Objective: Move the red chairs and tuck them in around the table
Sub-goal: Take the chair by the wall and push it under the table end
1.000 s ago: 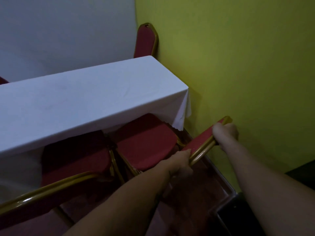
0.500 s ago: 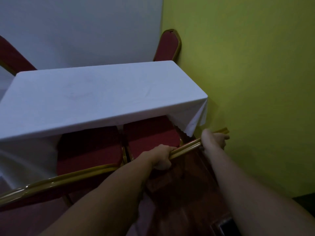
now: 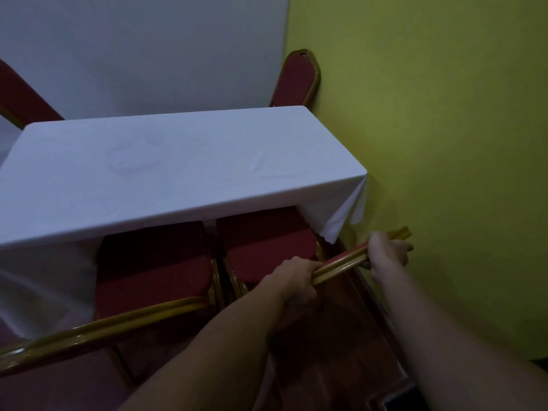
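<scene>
Chair in hand [image 3: 267,247]: sitting at lower centre-right of the frame, seat partly under the cloth overhang of the desk [image 3: 178,173], not yet pushed fully in.
Left hand [image 3: 296,280]: clenching the gold top rail [image 3: 341,266] of that chair's backrest, grip closed around the bar.
Right hand [image 3: 385,253]: grasping the same rail nearer the yellow wall [image 3: 444,143], fingers wrapped over it.
Neighbouring chair [image 3: 154,271]: standing just beside, at lower left, seat also partly under the desk, looking about equally tucked.
Far chairs: one backrest [image 3: 299,78] showing past the desk's upper right corner, another [image 3: 20,96] at the upper left edge; seats hidden, so tucking there impossible to judge.
Progress: seeming late in the near side's work, with a final push likely remaining.
</scene>
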